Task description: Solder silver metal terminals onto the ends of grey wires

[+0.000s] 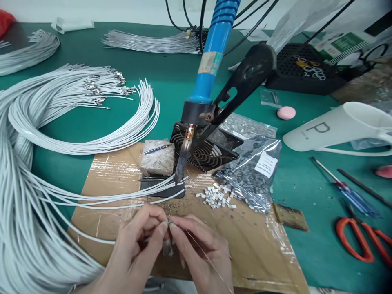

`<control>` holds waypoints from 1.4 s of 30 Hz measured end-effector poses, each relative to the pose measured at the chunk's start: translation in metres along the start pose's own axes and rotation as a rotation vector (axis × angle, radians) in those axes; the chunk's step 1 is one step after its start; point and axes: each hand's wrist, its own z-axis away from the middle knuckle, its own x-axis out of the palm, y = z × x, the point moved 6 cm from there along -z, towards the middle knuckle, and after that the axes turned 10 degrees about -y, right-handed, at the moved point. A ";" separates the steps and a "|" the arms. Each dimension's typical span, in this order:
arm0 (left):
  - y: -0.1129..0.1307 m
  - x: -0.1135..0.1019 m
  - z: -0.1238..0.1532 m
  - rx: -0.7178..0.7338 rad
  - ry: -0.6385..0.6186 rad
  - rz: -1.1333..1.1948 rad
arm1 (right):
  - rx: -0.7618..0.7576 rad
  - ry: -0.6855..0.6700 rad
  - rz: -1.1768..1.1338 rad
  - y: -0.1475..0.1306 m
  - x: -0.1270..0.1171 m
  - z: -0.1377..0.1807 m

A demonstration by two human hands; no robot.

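White cable (pixel 94 238), near side of the soldering iron (pixel 203 81) and left: probably light, springy, smooth-jacketed; grip just behind the end. Thin wire (pixel 208 258), near side and right: likely kinks easily, hold close to the tip. Left hand (pixel 131 250) pinching, apparently the cable, end hidden. Right hand (pixel 212 245) pinching the wire.

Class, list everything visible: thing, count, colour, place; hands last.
Table: 1, green, underneath
Cardboard: 1, brown, centre
Cables: many, white, mostly left
Soldering iron: 1, blue, centre
Fan: 1, black, centre
Block: 1, greyish, centre
Small pieces: many, white, centre
Plastic bags: several, translucent, right
Basket: 1, black, upper right
Mug: 1, white, right
Pink objects: 2, pink, right
Screwdriver: 1, blue, right
Scissors: 1, orange, right
Left hand: 1, bare, bottom
Right hand: 1, bare, bottom
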 end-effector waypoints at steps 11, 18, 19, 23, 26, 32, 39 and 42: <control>0.001 0.004 0.001 0.019 0.075 -0.087 | 0.047 0.078 -0.051 0.008 0.003 0.002; -0.001 0.004 0.001 0.015 0.094 -0.110 | -0.011 0.161 0.001 0.009 0.006 0.003; -0.001 0.004 0.000 0.020 0.081 -0.115 | -0.032 0.178 0.015 0.008 0.005 0.004; -0.007 0.003 -0.001 0.030 0.049 -0.120 | -0.138 0.228 0.072 0.006 0.006 0.008; -0.014 0.003 0.000 0.028 0.083 -0.079 | -0.254 0.290 0.143 0.001 0.008 0.011; -0.013 0.006 0.006 0.022 0.168 -0.005 | -0.551 0.397 0.342 -0.011 0.013 0.020; 0.003 0.005 0.006 -0.011 0.275 -0.070 | -0.495 0.299 0.405 -0.018 0.010 0.018; 0.001 0.003 0.006 -0.039 0.273 -0.059 | -0.392 0.192 0.320 -0.017 0.004 0.013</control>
